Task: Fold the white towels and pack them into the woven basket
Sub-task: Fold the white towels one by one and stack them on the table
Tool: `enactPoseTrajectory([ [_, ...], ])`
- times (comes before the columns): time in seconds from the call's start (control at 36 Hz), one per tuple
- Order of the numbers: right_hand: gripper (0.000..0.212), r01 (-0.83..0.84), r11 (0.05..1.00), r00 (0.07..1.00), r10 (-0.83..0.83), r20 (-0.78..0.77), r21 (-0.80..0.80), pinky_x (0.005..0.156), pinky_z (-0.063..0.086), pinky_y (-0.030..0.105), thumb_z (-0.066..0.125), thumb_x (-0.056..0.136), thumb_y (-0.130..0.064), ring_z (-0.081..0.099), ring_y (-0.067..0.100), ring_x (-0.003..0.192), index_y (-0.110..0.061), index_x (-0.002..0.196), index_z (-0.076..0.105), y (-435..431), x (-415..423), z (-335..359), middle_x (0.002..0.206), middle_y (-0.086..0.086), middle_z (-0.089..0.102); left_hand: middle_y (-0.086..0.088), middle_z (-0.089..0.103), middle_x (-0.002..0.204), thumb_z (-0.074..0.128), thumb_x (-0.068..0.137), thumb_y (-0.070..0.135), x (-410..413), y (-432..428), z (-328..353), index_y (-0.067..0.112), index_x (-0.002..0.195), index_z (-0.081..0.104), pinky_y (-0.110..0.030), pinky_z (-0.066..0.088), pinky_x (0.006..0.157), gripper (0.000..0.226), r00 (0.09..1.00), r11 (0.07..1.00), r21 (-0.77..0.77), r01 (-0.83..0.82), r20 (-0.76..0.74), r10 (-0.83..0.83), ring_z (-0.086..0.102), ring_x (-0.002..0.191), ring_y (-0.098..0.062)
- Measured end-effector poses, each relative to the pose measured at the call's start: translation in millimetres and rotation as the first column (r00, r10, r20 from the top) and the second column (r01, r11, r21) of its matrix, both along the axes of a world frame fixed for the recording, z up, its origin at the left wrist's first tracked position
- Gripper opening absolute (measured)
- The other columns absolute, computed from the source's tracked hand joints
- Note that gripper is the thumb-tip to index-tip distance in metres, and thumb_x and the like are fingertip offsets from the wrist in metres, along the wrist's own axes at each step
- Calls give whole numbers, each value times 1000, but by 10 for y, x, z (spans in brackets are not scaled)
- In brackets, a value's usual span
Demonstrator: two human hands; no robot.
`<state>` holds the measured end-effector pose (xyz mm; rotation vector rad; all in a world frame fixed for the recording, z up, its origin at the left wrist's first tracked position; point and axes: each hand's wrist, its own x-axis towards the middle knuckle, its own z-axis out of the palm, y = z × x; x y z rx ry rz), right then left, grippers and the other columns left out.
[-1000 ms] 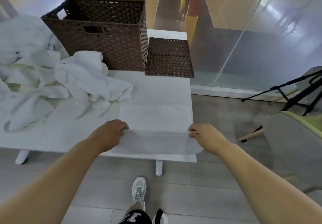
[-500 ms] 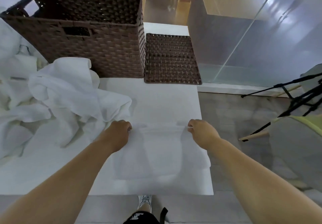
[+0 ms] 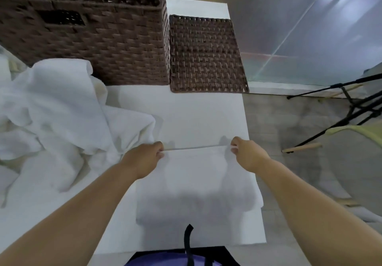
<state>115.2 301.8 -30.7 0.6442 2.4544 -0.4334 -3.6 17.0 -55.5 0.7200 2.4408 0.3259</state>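
On the white worktop (image 3: 196, 112), near its right front part, lies a flat white towel (image 3: 194, 183). Our left hand (image 3: 144, 158) has its fingers curled and pinches the far left corner of the towel. Our right hand (image 3: 246, 154) has its fingers curled too and pinches the far right corner. The far edge runs in a thin straight line from one hand to the other. The rest of the towel lies spread toward us, and its right side reaches the right edge of the worktop.

At the back left of the worktop stands a big brown woven basket (image 3: 103, 48). It has a handle hole in its front wall and its top is open. We cannot tell what is inside it. The flat towel lies in front of the basket, apart from it. Just beside the basket, on its right, a flat brown woven lid (image 3: 206, 54) lies on the worktop.

A heap of crumpled white towels (image 3: 57, 110) fills the left side of the worktop. The heap comes up against the basket's front wall, and one end of it lies close by our left hand. Past the right edge of the worktop we see the grey floor (image 3: 268, 121) and some black tripod legs (image 3: 339, 85).
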Motion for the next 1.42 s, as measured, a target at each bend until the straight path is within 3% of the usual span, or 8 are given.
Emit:
enactPoseTrajectory([
  [0.19,20,-38,988,995,51,-83,150,70,38,30,43,99,-29,56,25,93,-18,114,51,-10,-39,-104,106,3,62,2,62,100,43,95,34,-7,92,-62,21,103,54,-31,46,73,18,999,1000,-7,19,-32,-20,58,91,-20],
  [0.39,31,-38,954,954,124,-274,297,90,35,36,51,95,-32,45,23,116,-20,123,56,-297,307,-71,128,-2,52,2,45,128,53,93,25,81,197,-100,21,132,47,-30,35,101,40,976,977,126,174,-150,-155,38,118,-22],
  [0.53,45,-212,972,977,215,-10,105,103,31,36,35,100,-37,33,22,134,-14,138,40,-630,634,-94,154,3,24,9,41,138,42,98,17,159,347,-146,23,140,41,-21,28,102,42,923,908,176,380,-136,-360,33,126,-14],
  [0.69,62,-251,967,958,241,155,45,118,8,44,28,102,-33,-6,25,147,-3,150,2,-674,503,-186,158,9,-18,5,46,128,41,99,24,158,335,-176,21,136,46,-27,37,96,37,946,943,98,317,-107,-307,40,116,-18],
  [0.92,62,-288,929,954,258,152,233,112,-8,57,28,102,-29,-26,35,141,-41,147,-13,-315,-34,-273,154,1,-30,4,50,114,41,98,37,197,310,-90,18,111,58,-26,43,78,29,970,970,1,245,0,-245,54,97,-15],
  [1.11,53,-19,967,984,63,-164,253,114,20,41,44,98,-28,8,29,142,-32,146,22,-320,183,-212,157,6,3,8,47,83,47,94,41,372,441,-76,24,73,47,-24,36,64,27,990,990,56,133,40,-135,49,75,-11],
  [1.28,54,431,902,886,-428,-180,-26,88,46,40,53,94,-35,44,27,118,-16,139,32,-358,662,-240,135,7,39,0,58,97,54,91,41,416,646,-59,14,107,50,-26,38,64,31,993,988,101,-115,53,110,54,84,-18],
  [1.42,30,518,839,835,-539,-113,-167,76,43,32,54,94,-32,54,25,97,-9,114,49,-387,769,-284,113,7,52,-4,60,110,60,89,36,443,773,-75,11,121,46,-27,37,70,43,968,974,45,-223,126,215,57,99,-24],
])
